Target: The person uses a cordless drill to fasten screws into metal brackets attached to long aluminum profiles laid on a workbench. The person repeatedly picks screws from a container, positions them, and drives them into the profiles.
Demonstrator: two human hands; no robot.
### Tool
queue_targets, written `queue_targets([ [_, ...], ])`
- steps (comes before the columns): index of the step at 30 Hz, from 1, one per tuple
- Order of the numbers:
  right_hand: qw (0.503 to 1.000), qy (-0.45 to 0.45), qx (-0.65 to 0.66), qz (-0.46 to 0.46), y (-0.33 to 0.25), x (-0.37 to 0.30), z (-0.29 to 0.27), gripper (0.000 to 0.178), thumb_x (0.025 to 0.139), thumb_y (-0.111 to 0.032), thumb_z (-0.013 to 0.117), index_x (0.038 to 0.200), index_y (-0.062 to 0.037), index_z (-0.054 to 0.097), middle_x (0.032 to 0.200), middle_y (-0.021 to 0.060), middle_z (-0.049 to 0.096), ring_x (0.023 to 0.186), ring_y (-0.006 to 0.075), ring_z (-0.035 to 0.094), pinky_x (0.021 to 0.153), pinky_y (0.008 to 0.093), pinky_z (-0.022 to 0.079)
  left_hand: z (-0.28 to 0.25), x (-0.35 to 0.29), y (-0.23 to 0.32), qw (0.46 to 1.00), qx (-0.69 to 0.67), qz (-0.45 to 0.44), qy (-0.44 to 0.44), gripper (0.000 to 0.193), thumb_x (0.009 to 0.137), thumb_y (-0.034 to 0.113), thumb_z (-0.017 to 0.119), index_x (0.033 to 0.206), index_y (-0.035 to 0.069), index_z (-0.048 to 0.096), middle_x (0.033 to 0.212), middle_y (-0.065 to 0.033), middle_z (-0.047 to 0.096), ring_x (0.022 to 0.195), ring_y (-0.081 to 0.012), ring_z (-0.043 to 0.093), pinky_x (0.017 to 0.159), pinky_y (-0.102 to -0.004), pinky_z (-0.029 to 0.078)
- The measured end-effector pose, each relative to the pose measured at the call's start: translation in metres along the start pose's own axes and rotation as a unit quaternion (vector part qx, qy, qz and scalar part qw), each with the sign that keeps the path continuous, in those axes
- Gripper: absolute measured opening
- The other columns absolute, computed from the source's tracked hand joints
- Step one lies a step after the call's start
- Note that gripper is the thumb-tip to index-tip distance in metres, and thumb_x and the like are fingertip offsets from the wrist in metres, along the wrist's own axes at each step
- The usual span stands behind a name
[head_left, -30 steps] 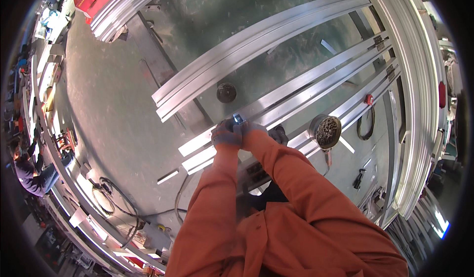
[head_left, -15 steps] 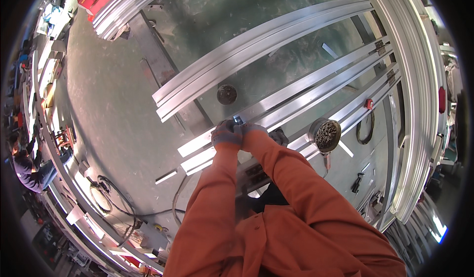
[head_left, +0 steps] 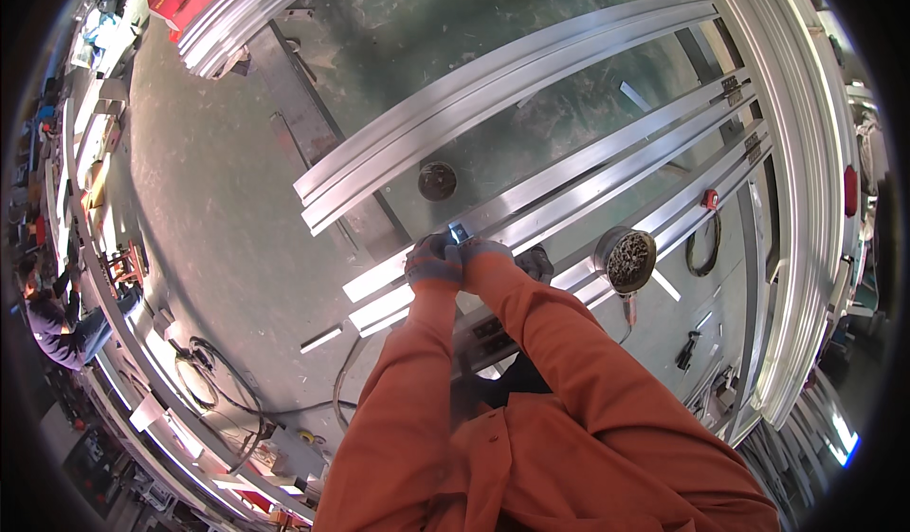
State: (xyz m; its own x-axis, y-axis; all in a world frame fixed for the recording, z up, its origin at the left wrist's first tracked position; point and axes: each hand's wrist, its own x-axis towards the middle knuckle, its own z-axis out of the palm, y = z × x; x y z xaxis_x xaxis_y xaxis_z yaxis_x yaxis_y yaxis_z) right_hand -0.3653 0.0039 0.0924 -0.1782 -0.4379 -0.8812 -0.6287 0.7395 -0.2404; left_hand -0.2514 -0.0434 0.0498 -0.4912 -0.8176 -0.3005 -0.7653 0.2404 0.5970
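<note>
My left hand [head_left: 434, 259], in a grey glove, is closed with its fingers curled over a pair of long silver metal profiles [head_left: 588, 158]. Right beside it, my gloved right hand [head_left: 485, 249] is also closed, partly hidden by the orange cuff. A small shiny metal piece [head_left: 460, 232] with a dark centre shows at the fingertips of both hands, against the profiles. Which fingers pinch it is hidden. To the right of my hands, a round pan [head_left: 626, 258] full of small screws or rivets rests across the nearer profiles.
Farther away lies a wider silver profile [head_left: 502, 96]. A dark steel beam [head_left: 313, 115] and a stack of long profiles [head_left: 791, 153] support the pieces. A round dark disc [head_left: 437, 181], a red tape measure [head_left: 710, 199] and a black hand tool [head_left: 689, 350] are about. Another person [head_left: 62, 319] sits far left.
The small metal piece shows a little more above my fingertips and looks slightly turned. Both hands stay in nearly the same spot on the profiles.
</note>
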Motion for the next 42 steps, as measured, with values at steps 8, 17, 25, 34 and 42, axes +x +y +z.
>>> queue_targets([
  [8,0.999,0.044,-0.028,-0.014,0.000,-0.006,0.001,0.051,0.095,-0.045,0.042,0.115,-0.0085,0.072,0.121,0.0142,0.071,0.115,0.0328,0.066,0.097,0.0421,0.053,-0.006,0.003,0.008,0.999,-0.004,-0.027,-0.024,0.024,0.080,0.024,0.059,0.090,0.013,0.078,0.097,-0.0125,0.074,0.094,-0.0340,0.069,0.091,-0.0417,0.053],
  [17,0.999,-0.011,-0.033,0.003,-0.005,-0.020,-0.026,0.051,0.091,-0.042,0.055,0.128,-0.0097,0.068,0.137,0.0127,0.064,0.128,0.0290,0.059,0.106,0.0395,0.048,-0.009,0.011,0.020,0.997,-0.024,-0.067,-0.043,0.030,0.078,0.031,0.060,0.093,0.011,0.076,0.100,-0.0149,0.072,0.097,-0.0369,0.068,0.091,-0.0453,0.052],
  [25,1.000,0.007,-0.007,0.007,0.005,-0.003,-0.010,0.051,0.092,-0.042,0.056,0.128,-0.0079,0.067,0.135,0.0159,0.064,0.128,0.0310,0.060,0.105,0.0410,0.049,-0.002,0.002,0.013,0.999,0.020,-0.029,-0.035,0.030,0.080,0.029,0.060,0.097,0.010,0.077,0.102,-0.0149,0.073,0.098,-0.0352,0.069,0.092,-0.0422,0.053],
  [34,0.992,0.115,-0.014,-0.040,0.020,0.015,0.031,0.040,0.086,-0.038,0.062,0.114,-0.0100,0.070,0.119,0.0157,0.071,0.113,0.0347,0.067,0.094,0.0436,0.055,0.001,0.010,0.015,0.996,0.051,-0.011,-0.070,0.032,0.081,0.029,0.060,0.101,0.010,0.076,0.103,-0.0149,0.073,0.101,-0.0363,0.068,0.095,-0.0430,0.051],
  [42,0.987,-0.040,-0.131,-0.078,0.013,0.020,-0.028,0.043,0.088,-0.039,0.061,0.123,-0.0140,0.069,0.128,0.0145,0.068,0.118,0.0339,0.066,0.100,0.0444,0.052,0.006,0.014,0.023,0.993,0.010,-0.107,-0.038,0.036,0.087,0.037,0.058,0.104,0.010,0.075,0.110,-0.0148,0.072,0.104,-0.0362,0.067,0.096,-0.0434,0.050],
])
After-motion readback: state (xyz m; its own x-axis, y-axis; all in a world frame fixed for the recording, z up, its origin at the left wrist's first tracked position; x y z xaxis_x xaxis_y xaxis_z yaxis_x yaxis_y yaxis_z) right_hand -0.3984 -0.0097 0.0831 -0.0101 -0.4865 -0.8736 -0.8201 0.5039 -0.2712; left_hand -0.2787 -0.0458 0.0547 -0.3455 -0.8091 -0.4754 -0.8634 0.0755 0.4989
